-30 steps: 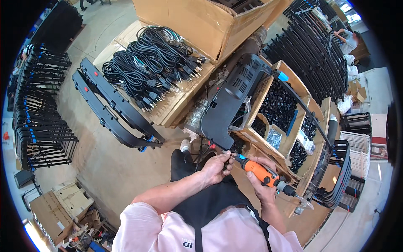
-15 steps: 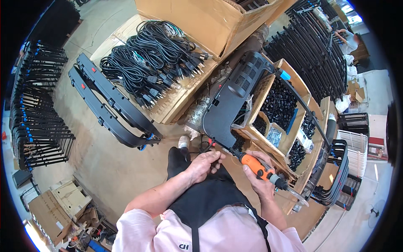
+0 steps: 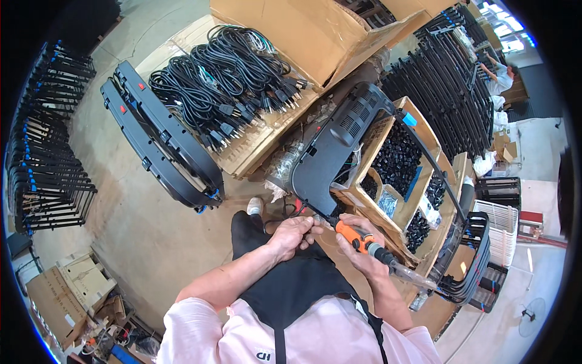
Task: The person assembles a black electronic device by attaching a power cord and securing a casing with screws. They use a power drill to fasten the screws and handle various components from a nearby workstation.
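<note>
The person's right hand (image 3: 365, 261) firmly around orange power tool (image 3: 348, 233), tip indistinct; left hand (image 3: 292, 238) in loose curl, any content impossible to tell.

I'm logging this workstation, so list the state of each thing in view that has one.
Orange power tool: gripped; running or not, cannot tell
Right hand: closed around the tool
Left hand: curled; contents unclear
Vented black housing: vents showing
Black cords: coiled, heaped
Cardboard box: open
Divided bin: open-topped, holding small black parts
</note>
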Tool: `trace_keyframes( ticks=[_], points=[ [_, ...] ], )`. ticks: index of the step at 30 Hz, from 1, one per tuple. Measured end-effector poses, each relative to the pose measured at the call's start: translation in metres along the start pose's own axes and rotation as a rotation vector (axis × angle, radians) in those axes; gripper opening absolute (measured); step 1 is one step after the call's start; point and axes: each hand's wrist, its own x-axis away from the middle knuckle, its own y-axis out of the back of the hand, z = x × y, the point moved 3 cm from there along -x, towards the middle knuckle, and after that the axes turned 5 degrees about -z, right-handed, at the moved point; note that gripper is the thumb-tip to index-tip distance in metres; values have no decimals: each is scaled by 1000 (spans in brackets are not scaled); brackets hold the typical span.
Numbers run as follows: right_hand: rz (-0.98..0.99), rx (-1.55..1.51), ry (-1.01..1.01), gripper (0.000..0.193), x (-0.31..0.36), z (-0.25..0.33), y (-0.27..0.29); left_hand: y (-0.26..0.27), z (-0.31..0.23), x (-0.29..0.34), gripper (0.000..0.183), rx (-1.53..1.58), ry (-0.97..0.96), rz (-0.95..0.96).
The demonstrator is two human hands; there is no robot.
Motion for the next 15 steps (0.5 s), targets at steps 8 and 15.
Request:
trace_keyframes(
  ticks=[8, 15],
  points=[
    [1, 89, -23, 43, -4, 10, 0, -2, 6, -10, 28, 60, 103, -16],
    [-87, -288, -14, 50, 21, 2, 3, -7, 11, -15, 27, 229, 70, -38]
  ],
)
